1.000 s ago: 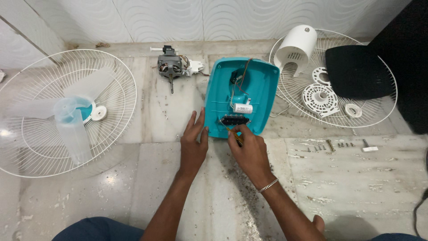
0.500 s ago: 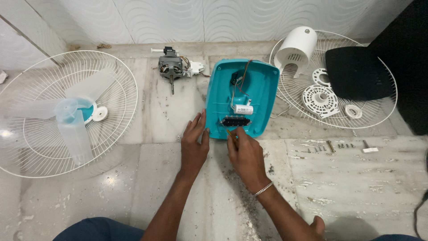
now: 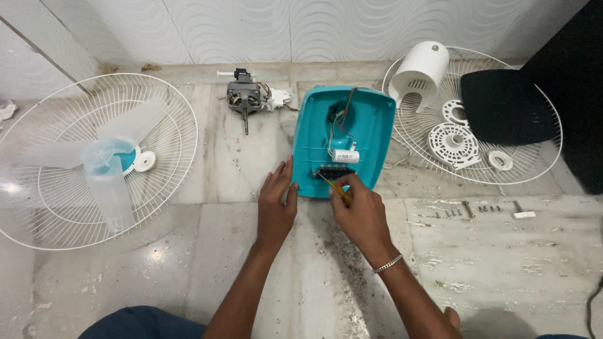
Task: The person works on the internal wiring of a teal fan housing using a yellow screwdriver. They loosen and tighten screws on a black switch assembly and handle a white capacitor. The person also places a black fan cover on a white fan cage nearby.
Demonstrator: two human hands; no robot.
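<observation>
A teal plastic fan base (image 3: 367,119) lies upside down on the marble floor, with wires, a white capacitor (image 3: 346,156) and a black switch block (image 3: 335,171) inside. My right hand (image 3: 361,210) grips a small yellow-handled screwdriver (image 3: 334,186) whose tip points at the black block. My left hand (image 3: 277,204) rests on the floor, fingers touching the base's near-left edge.
A white wire grille (image 3: 179,119) with a translucent blade (image 3: 110,182) lies at the left. A fan motor (image 3: 244,97) sits behind. At the right, another grille (image 3: 546,157) holds a white motor cover (image 3: 419,75), round plastic parts and a black pad. Loose screws (image 3: 468,210) lie at the right.
My right hand has shifted slightly, bringing the screwdriver tip up to the black block. My left hand has stayed at the base's edge.
</observation>
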